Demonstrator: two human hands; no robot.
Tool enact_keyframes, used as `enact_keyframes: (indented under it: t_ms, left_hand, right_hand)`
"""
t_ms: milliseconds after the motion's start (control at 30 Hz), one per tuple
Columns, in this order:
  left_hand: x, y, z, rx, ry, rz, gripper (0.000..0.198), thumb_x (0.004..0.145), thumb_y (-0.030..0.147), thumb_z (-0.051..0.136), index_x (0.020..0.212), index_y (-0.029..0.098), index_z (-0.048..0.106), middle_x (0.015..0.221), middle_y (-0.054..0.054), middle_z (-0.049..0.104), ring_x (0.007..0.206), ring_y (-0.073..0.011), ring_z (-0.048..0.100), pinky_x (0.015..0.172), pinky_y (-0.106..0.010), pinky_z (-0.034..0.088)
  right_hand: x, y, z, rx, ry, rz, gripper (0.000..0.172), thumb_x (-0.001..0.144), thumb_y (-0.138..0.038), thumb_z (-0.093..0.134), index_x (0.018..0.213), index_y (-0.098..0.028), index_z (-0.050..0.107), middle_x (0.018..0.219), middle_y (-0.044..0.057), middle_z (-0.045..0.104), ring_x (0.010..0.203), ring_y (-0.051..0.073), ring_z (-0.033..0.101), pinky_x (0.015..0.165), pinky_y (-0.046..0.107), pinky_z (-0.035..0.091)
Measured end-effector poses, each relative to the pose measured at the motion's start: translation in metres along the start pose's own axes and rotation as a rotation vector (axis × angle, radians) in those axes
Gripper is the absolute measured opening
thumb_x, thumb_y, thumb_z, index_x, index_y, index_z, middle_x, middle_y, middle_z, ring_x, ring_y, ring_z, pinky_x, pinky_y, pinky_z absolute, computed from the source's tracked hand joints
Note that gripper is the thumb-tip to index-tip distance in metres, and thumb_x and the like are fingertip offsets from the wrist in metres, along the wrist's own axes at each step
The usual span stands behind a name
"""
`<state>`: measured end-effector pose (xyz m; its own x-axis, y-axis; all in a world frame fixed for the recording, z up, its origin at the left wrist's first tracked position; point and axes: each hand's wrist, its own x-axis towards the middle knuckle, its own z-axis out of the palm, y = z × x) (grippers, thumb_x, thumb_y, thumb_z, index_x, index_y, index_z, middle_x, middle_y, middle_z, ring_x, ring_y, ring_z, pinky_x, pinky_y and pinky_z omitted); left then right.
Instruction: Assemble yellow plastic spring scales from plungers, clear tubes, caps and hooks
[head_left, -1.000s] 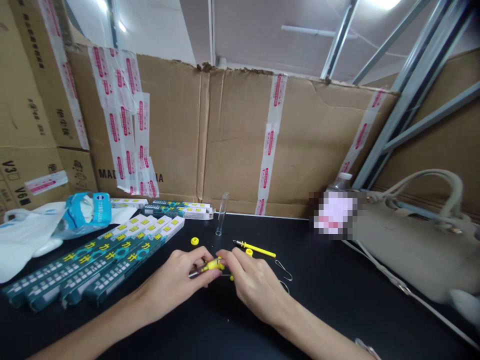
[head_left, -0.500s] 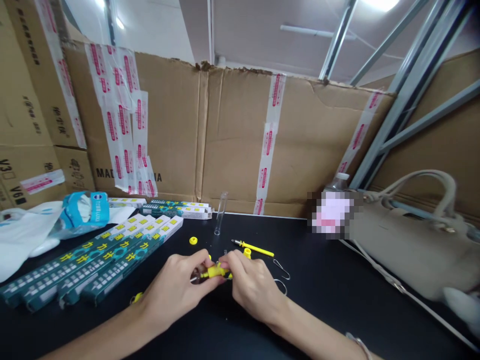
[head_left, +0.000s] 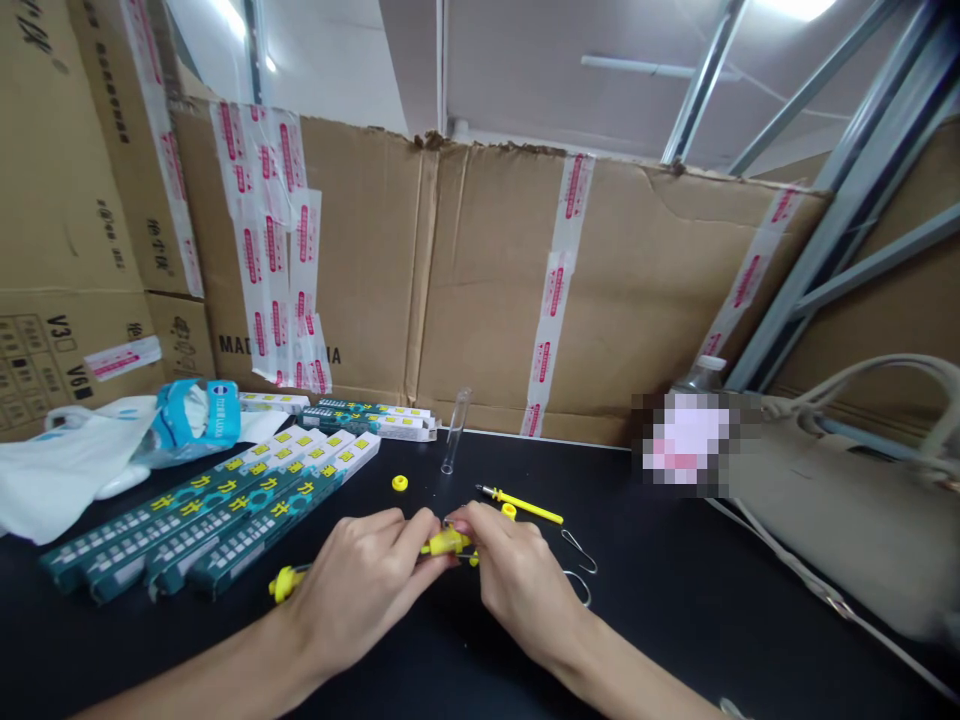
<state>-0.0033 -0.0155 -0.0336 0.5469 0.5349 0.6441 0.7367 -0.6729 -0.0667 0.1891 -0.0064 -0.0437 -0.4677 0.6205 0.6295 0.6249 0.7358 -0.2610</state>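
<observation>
Yellow plastic fitting [head_left: 448,543], mid-counter [head_left: 675,610]: we see it clamped between the fingers [head_left: 409,537] of the left hand [head_left: 358,590] and right hand [head_left: 521,590], held close, we judge, to steady so small a part. A yellow metal-tipped rod [head_left: 521,506] lies at 1 o'clock.

**Makeshift packing or assembly room, warehouse type, with small-goods work area**

Flattened corrugated cardboard [head_left: 480,270] as wall lining, patched with red-printed white packing tape [head_left: 559,290]; stacked shipping cartons [head_left: 67,200] at left, printed with grid markings; grey steel framing struts [head_left: 862,200] at right; bare ceiling with overhead lighting [head_left: 799,5]. Black tabletop [head_left: 675,620] as work surface, carrying rows of green-and-white retail boxes [head_left: 225,520], a clear glass tube [head_left: 456,430], a yellow plastic ring [head_left: 400,483] and a white plastic bag [head_left: 67,470]. Beige handbag [head_left: 840,490] at the right end, a personal item among the stock.
</observation>
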Motion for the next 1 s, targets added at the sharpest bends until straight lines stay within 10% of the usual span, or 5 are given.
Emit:
enact_keyframes:
  t_ms: [467, 733, 1000]
  left_hand:
    - [-0.002, -0.006, 0.001, -0.206, 0.061, 0.003, 0.015, 0.095, 0.031, 0.055, 0.09, 0.018, 0.057, 0.075, -0.001, 0.065, 0.063, -0.0169, 0.065, 0.056, -0.027, 0.05]
    - [0.005, -0.012, -0.005, 0.049, 0.145, 0.101, 0.021, 0.099, 0.025, 0.044, 0.088, 0.014, 0.059, 0.069, -0.003, 0.064, 0.061, -0.0196, 0.063, 0.053, -0.03, 0.05]
    - [0.011, -0.007, -0.015, 0.123, 0.258, 0.209, 0.018, 0.097, 0.011, 0.043, 0.09, 0.011, 0.06, 0.069, -0.003, 0.066, 0.061, -0.0177, 0.063, 0.055, -0.028, 0.051]
  right_hand:
    - [0.001, 0.009, -0.013, -0.284, -0.097, -0.212, 0.044, 0.086, 0.004, 0.029, 0.116, -0.013, 0.057, 0.076, 0.005, 0.061, 0.061, 0.017, 0.059, 0.051, 0.025, 0.044]
    - [0.004, 0.005, -0.013, 0.297, -0.138, 0.041, 0.03, 0.097, -0.022, 0.052, 0.127, -0.022, 0.052, 0.114, 0.007, 0.066, 0.1, 0.017, 0.064, 0.089, 0.03, 0.052]
    - [0.005, -0.001, -0.006, 0.509, -0.002, 0.183, 0.021, 0.089, -0.024, 0.066, 0.11, -0.024, 0.063, 0.096, -0.001, 0.072, 0.082, 0.013, 0.068, 0.076, 0.022, 0.054]
